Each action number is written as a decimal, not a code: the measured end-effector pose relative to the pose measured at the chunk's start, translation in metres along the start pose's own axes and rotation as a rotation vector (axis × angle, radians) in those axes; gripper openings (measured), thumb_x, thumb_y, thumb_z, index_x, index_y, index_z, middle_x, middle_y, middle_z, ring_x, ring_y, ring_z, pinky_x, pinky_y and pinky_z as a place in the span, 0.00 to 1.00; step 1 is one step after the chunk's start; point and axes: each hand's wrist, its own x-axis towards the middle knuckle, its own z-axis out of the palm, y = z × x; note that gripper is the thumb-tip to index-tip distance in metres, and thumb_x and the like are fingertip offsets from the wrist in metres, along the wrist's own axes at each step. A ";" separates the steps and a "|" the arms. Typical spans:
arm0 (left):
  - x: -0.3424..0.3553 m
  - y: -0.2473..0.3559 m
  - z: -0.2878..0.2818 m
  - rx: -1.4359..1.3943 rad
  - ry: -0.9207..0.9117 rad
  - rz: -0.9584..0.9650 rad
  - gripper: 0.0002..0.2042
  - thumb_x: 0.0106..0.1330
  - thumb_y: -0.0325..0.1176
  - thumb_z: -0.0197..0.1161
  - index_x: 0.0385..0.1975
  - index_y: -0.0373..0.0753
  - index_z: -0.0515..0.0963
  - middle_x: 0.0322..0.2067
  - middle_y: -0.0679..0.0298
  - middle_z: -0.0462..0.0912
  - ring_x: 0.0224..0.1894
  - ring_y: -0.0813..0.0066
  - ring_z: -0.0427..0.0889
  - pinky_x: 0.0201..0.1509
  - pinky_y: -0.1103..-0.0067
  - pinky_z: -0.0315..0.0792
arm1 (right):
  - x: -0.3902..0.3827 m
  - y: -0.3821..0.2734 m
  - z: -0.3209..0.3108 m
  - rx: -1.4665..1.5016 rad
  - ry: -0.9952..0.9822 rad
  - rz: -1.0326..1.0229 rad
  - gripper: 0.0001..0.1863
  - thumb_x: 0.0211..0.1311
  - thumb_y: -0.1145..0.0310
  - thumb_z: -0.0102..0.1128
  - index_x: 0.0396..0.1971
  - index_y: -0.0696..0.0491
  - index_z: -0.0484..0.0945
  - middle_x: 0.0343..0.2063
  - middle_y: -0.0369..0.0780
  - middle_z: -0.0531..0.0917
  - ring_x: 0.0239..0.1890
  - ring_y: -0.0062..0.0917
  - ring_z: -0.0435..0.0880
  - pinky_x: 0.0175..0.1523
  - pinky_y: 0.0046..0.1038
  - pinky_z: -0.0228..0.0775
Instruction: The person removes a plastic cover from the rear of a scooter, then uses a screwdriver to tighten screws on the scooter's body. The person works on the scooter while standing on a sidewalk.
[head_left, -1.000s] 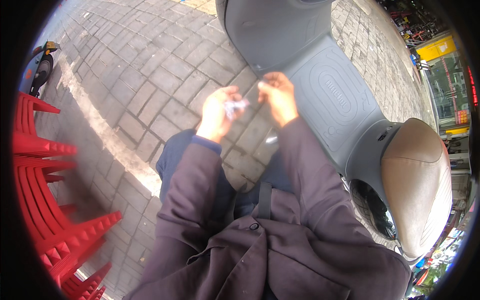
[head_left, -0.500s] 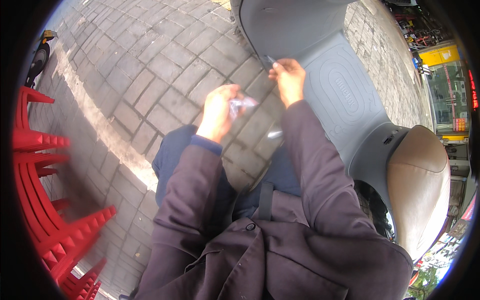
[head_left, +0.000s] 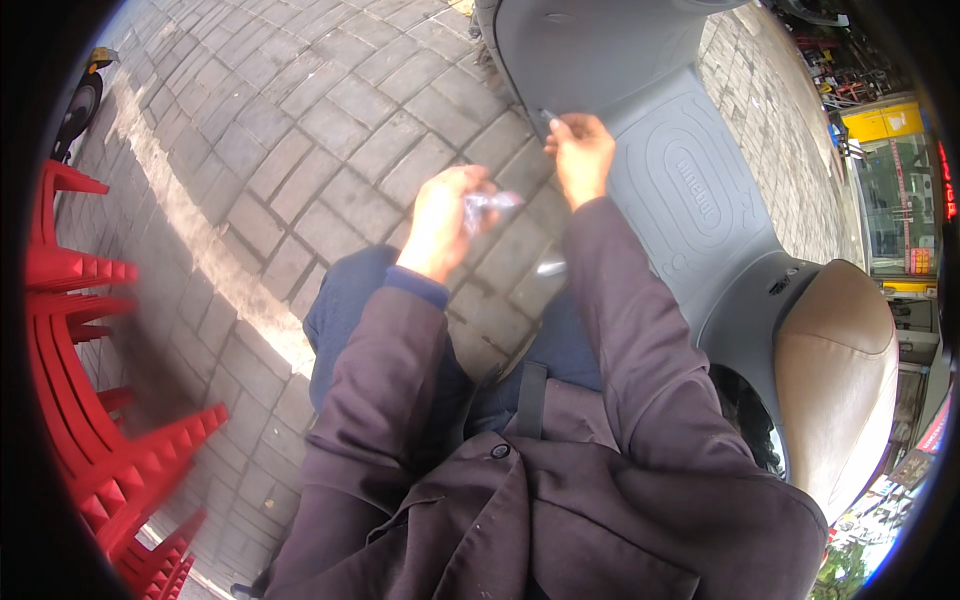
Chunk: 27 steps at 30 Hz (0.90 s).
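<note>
My left hand [head_left: 437, 215] is closed on a small crumpled clear plastic packet [head_left: 488, 208] with a reddish patch, slightly blurred. Higher and to the right, my right hand [head_left: 582, 152] pinches a small, thin greyish object [head_left: 550, 117], too small to name. That hand is in front of the grey front shield [head_left: 600, 55] of a scooter, beside its footboard [head_left: 700, 180]; I cannot tell whether it touches either. A small shiny silver spot [head_left: 550, 268] shows below my hands.
The scooter's tan seat [head_left: 830, 340] is at my right. Stacked red plastic chairs or stools [head_left: 80, 400] line my left, with part of another two-wheeler [head_left: 82, 105] behind them. Grey paving [head_left: 350, 100] lies under and ahead of me, and a glass shop front [head_left: 898, 200] stands at the far right.
My right hand has moved up and right toward the front shield, with the thin object now showing at its fingertips. My left hand has shifted slightly up and right, still holding the packet.
</note>
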 end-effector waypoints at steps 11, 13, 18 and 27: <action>0.001 0.005 0.004 0.060 -0.046 0.062 0.16 0.66 0.32 0.57 0.50 0.32 0.76 0.36 0.60 0.80 0.35 0.71 0.82 0.35 0.74 0.79 | -0.022 -0.011 -0.002 0.005 -0.207 -0.023 0.06 0.62 0.77 0.65 0.36 0.61 0.79 0.27 0.39 0.83 0.26 0.19 0.81 0.30 0.22 0.76; 0.002 0.005 0.003 0.057 -0.051 0.068 0.16 0.65 0.32 0.58 0.51 0.33 0.76 0.36 0.60 0.81 0.35 0.71 0.82 0.35 0.74 0.78 | -0.033 -0.013 -0.001 0.025 -0.305 -0.049 0.05 0.62 0.77 0.66 0.36 0.60 0.79 0.27 0.38 0.84 0.26 0.19 0.81 0.32 0.22 0.76; 0.004 0.006 0.002 0.084 -0.053 0.084 0.16 0.67 0.34 0.59 0.51 0.34 0.76 0.34 0.62 0.81 0.34 0.71 0.83 0.35 0.74 0.77 | -0.033 -0.026 -0.002 0.082 -0.235 -0.003 0.05 0.61 0.77 0.66 0.36 0.59 0.80 0.27 0.37 0.83 0.26 0.18 0.81 0.32 0.22 0.75; 0.006 0.008 0.012 0.051 -0.134 0.221 0.07 0.71 0.32 0.62 0.41 0.36 0.79 0.32 0.67 0.82 0.32 0.78 0.81 0.35 0.78 0.77 | -0.065 -0.065 -0.001 -0.157 -0.580 -0.182 0.03 0.58 0.79 0.65 0.32 0.59 0.82 0.25 0.37 0.84 0.27 0.17 0.82 0.32 0.22 0.74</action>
